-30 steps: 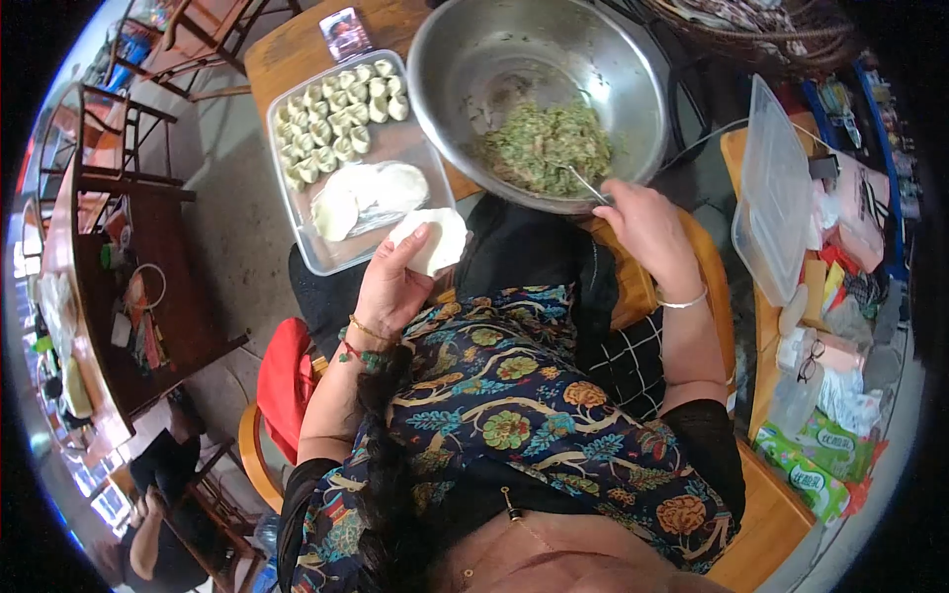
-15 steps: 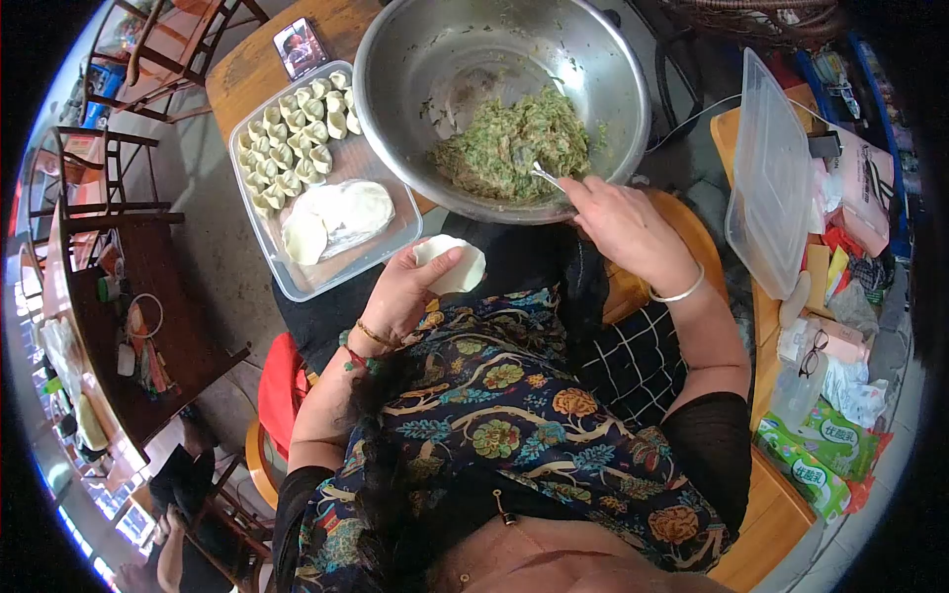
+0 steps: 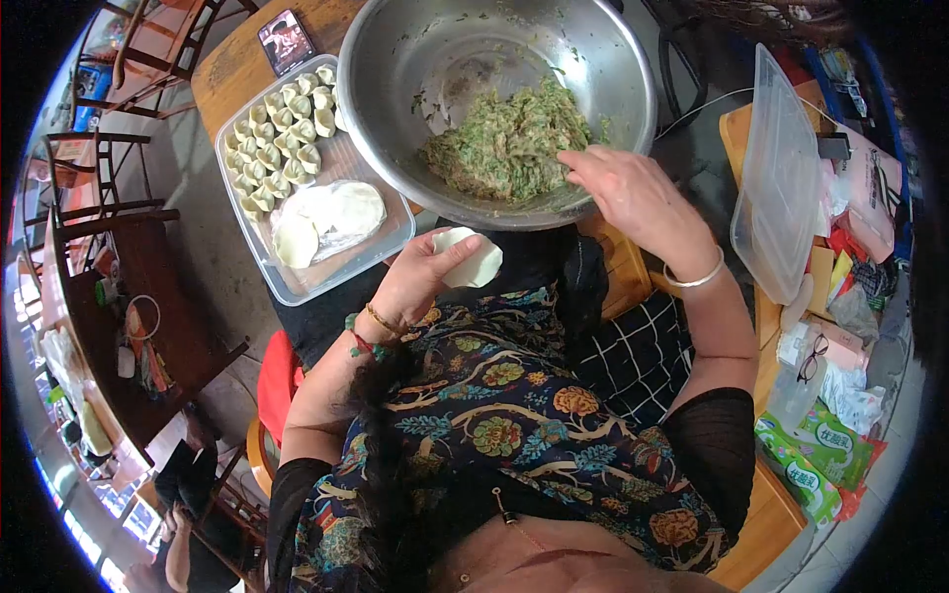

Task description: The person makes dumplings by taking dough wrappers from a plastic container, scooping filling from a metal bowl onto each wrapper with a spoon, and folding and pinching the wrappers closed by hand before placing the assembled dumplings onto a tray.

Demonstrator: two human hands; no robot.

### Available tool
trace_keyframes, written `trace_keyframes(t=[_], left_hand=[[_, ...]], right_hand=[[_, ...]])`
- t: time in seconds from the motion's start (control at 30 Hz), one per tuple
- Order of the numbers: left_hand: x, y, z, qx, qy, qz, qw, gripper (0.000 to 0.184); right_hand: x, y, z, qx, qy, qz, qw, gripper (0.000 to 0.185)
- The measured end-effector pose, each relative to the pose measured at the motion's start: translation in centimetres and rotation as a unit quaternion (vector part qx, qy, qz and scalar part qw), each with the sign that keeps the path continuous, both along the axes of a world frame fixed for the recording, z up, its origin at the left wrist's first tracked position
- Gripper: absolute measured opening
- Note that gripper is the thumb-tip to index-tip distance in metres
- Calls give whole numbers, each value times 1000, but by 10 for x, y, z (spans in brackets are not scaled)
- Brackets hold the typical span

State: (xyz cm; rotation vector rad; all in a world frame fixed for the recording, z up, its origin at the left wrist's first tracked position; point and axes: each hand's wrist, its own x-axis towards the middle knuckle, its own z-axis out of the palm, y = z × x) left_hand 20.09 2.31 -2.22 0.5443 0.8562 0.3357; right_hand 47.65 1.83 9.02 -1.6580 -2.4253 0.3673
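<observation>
My left hand (image 3: pixel 420 272) holds a round pale wrapper (image 3: pixel 473 261) between thumb and fingers, just below the big metal bowl (image 3: pixel 395 178). Over the bowl's right front rim, my right hand (image 3: pixel 618 188) is closed around a utensil, whose metal part is hardly visible at the green filling (image 3: pixel 514 138). To the left, a clear plastic tray (image 3: pixel 289 289) bears rows of folded dumplings (image 3: pixel 272 156) and a stack of pale wrappers (image 3: pixel 341 212) beside plastic film.
A phone (image 3: pixel 286 42) lies behind the tray. At the right stand an upright clear lid (image 3: pixel 778 178), a tissue box and green packs (image 3: pixel 811 460). Wooden chairs and a dark table (image 3: pixel 148 316) are at the left; another person's arm (image 3: pixel 178 553) shows lower left.
The view has shifted, so the bowl and tray appear further left. My right hand has moved in over the bowl, and the utensil's metal part has gone down into the filling. My left hand still holds the wrapper.
</observation>
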Motion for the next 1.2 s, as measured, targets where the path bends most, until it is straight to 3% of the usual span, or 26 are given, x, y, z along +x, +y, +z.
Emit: trace_keyframes(t=[0.1,0.2,0.33,0.7,0.93,1.2], left_hand=[[3,2,1,-5,7,-2,1000,39],[6,4,5,-16,12,-7,1000,40],[10,5,5,-24,8,-12,1000,43],[11,6,-2,-6,9,-24,1000,43],[12,3,-2,-1,10,-19,1000,43],[12,3,-9,12,29,-21,999,44]], right_hand=[[1,8,11,12,7,-5,1000,17],[4,16,1,57,78,-10,995,22],[5,19,-22,56,79,22,995,24],[21,-2,-7,-68,38,37,996,23],[19,11,-27,-4,96,11,995,20],[27,8,-28,-75,124,4,989,14]])
